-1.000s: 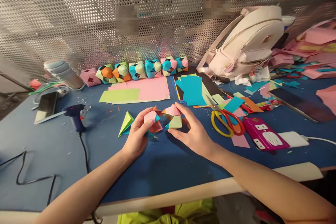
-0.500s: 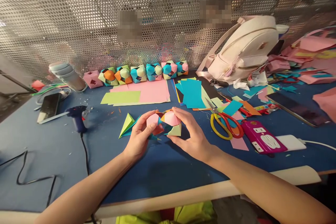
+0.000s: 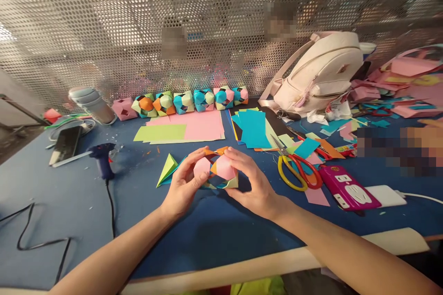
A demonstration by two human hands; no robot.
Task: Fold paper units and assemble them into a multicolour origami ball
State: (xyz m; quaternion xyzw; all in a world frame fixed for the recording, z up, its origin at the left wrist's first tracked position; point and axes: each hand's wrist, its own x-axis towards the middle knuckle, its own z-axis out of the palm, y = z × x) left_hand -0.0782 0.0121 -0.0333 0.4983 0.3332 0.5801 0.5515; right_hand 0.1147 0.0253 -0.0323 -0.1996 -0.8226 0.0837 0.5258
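Between my two hands is a folded paper ball [image 3: 224,168] of pink, orange, pale green and blue pieces, with gaps between them. My left hand [image 3: 185,182] grips its left side, thumb on a pink piece in front. On the other side my right hand [image 3: 254,184] holds it, fingers over the top and thumb low at the front. Just left of the ball, folded green and blue paper pieces [image 3: 168,168] lie on the blue table, partly hidden by my left hand.
Several finished paper balls [image 3: 185,103] line the mesh wall. Pink sheets [image 3: 204,124] and blue sheets [image 3: 255,128] lie in front. Scissors [image 3: 299,173] and a magenta adapter [image 3: 349,187] are on the right, a glue gun [image 3: 103,159] on the left, a backpack [image 3: 318,73] behind.
The paper ball has been turned in my hands, so orange pieces now show along its top. A phone at the right is no longer visible; a blurred patch covers that area.
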